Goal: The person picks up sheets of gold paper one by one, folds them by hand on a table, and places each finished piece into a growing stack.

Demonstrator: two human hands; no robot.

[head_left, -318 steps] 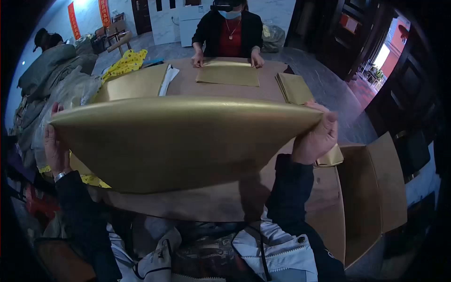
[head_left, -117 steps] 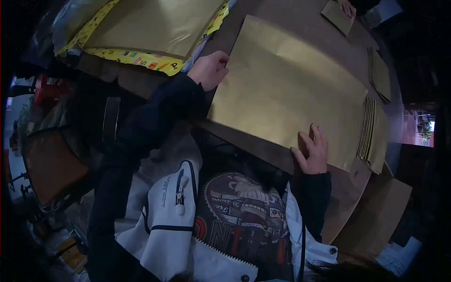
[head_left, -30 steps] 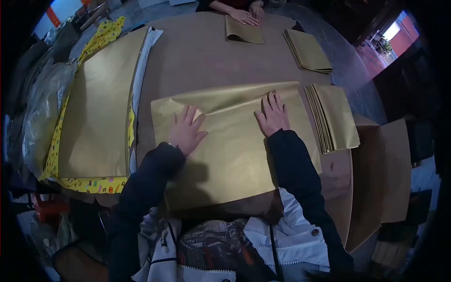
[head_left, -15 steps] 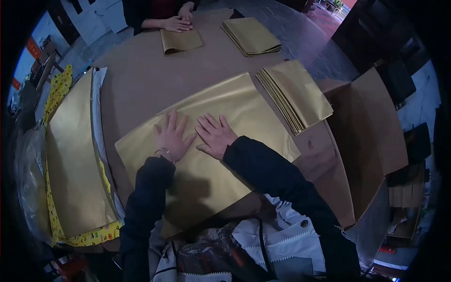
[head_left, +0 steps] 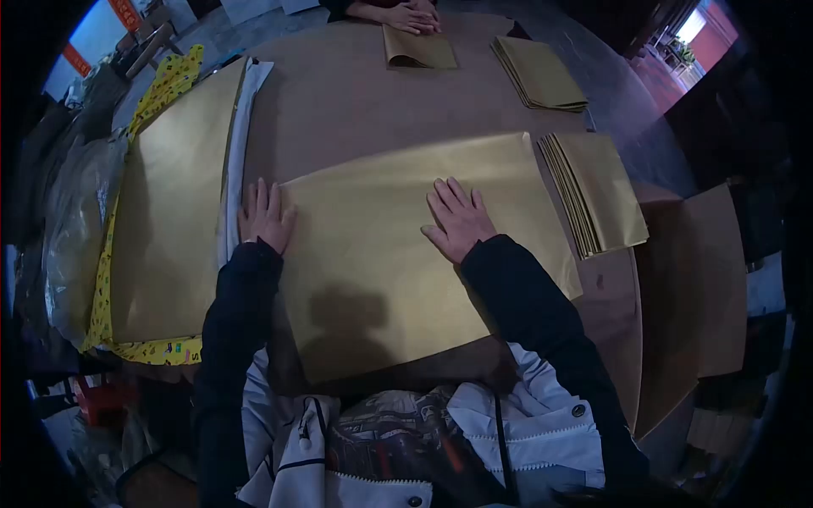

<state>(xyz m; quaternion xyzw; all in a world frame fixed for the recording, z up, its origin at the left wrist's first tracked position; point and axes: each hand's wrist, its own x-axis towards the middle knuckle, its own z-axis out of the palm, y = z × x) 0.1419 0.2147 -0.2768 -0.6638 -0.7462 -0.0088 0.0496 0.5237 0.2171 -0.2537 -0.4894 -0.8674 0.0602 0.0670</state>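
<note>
A large gold paper sheet (head_left: 381, 254) lies flat in front of me, and the shadow of my head falls on its lower part. My left hand (head_left: 267, 222) rests palm down at the sheet's left edge, fingers stretched out. On the upper right half of the same sheet lies my right hand (head_left: 460, 222), palm down with the fingers spread. Neither hand holds anything. Close to the sheet's right edge sits a stack of folded gold paper (head_left: 600, 193).
At left, a pile of unfolded gold sheets (head_left: 174, 212) lies on yellow patterned wrapping (head_left: 102, 296). An open cardboard box (head_left: 711, 279) stands at right. Across the table (head_left: 339, 110), another person's hands (head_left: 415, 17) rest on a folded gold sheet (head_left: 423, 52); another folded stack (head_left: 542, 74) is nearby.
My hands have moved apart: the left to the sheet's left edge, the right farther right in view. The sheet lies straighter before me. The camera view has shifted left.
</note>
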